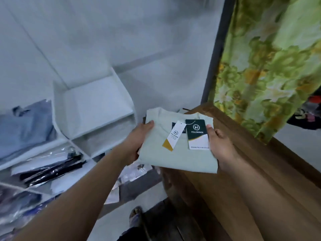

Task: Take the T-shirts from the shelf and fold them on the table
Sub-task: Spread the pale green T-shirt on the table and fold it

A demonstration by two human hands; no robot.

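One pale green T-shirt (177, 150) is already off the shelf (97, 108), gripped at its sides by the left hand (139, 138) and right hand (220, 146) over the near edge of the table (243, 180), and I judge the folding is not begun.

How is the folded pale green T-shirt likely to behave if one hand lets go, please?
The folded pale green T-shirt is probably floppy: left hand and right hand support opposite edges. It looks light, and its hang tags would likely dangle.
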